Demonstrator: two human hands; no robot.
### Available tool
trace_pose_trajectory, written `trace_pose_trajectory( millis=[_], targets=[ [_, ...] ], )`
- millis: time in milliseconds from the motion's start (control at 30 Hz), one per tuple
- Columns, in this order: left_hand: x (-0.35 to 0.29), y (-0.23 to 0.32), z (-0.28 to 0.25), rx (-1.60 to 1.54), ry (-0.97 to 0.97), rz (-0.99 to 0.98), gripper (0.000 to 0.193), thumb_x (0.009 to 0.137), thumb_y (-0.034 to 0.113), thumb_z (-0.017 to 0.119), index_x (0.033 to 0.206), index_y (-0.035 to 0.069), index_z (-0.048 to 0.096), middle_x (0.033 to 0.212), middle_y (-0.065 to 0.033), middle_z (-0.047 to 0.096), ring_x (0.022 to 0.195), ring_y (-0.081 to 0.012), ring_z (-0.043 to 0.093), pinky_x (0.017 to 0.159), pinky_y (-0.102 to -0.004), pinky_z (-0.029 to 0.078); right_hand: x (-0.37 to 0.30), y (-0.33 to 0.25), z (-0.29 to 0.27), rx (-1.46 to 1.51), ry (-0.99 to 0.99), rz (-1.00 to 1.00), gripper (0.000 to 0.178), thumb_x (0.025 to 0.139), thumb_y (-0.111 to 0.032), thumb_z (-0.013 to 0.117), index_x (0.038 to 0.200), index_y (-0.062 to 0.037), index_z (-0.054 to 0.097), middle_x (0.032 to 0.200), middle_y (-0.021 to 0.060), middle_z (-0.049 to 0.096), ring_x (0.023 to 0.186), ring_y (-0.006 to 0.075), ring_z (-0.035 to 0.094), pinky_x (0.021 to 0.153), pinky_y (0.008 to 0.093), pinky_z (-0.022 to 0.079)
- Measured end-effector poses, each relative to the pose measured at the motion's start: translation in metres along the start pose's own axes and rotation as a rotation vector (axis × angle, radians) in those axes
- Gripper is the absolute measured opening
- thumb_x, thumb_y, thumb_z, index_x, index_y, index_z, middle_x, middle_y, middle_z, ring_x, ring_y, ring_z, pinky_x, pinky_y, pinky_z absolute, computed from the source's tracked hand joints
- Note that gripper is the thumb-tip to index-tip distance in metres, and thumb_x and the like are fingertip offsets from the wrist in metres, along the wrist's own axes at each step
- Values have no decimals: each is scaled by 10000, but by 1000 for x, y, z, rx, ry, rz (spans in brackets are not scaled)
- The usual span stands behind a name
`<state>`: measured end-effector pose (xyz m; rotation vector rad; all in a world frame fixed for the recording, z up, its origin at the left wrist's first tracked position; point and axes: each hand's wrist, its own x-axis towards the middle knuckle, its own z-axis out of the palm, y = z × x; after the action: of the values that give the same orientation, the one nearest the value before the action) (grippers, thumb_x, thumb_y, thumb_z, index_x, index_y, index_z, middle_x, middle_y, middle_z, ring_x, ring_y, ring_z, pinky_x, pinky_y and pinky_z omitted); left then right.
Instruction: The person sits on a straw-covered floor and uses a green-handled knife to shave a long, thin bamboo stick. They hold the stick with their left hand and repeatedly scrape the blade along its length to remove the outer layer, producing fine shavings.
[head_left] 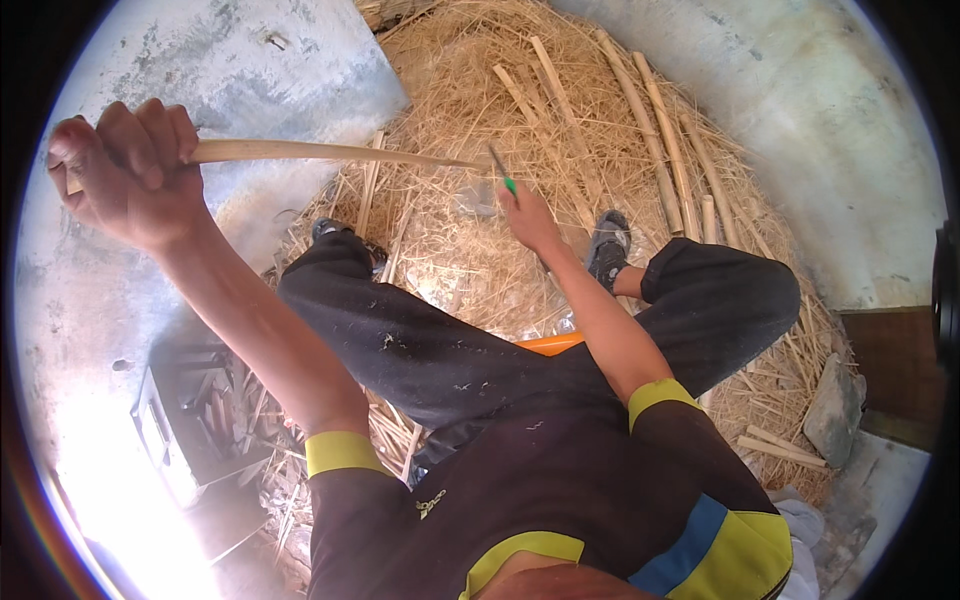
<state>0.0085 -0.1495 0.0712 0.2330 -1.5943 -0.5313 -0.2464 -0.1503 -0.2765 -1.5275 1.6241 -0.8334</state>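
Pale stained walls surround spread-out straw-like shavings; the left hand is clamped around the wide end of a long wooden strip, raised at the left; its thin tip lies just beside a green-handled knife clasped in the right hand, though contact cannot be told; the strip looks light and springy, perhaps splintery, best held by that broad end.

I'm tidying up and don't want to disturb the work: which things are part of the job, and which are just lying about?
In use:
- long pale strip, gripped in the left hand
- green-handled blade, in the right hand

Apparently just lying about:
- straw-like shavings
- long poles on the shavings
- grey stone at far right
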Motion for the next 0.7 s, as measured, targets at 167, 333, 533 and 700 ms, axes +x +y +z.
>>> trace_pose_trajectory(
  millis=[167,333,533,700],
  targets=[
    [0,-4,-10,-164,-13,-40,457,1026,287,329,595,167,419,414,20,284,367,-106,206,376,-279,197,16,-56,20,-230,0,-227,306,996,-291,409,1063,-9,510,546,126,550,460,285,534,468,414,436],
    [-8,-5,-40,-310,89,-170,411,785,123,501,484,192,228,442,51,233,412,-93,182,433,-270,193,41,-13,44,-481,54,-240,263,998,-262,405,1064,-18,479,537,138,559,466,289,554,454,406,447],
    [-6,-4,-1,159,419,-115,383,744,82,482,495,192,212,452,44,220,419,-90,174,439,-270,191,64,-10,42,556,-406,141,268,1002,-348,414,908,-100,450,513,-30,393,385,97,359,363,265,327],
    [-3,-8,-58,-104,188,-136,381,879,179,414,528,202,268,454,37,253,424,-100,186,428,-272,179,31,35,28,1003,-526,509,323,1004,-399,398,834,-124,409,530,-69,303,387,42,233,341,230,228]
  ],
)
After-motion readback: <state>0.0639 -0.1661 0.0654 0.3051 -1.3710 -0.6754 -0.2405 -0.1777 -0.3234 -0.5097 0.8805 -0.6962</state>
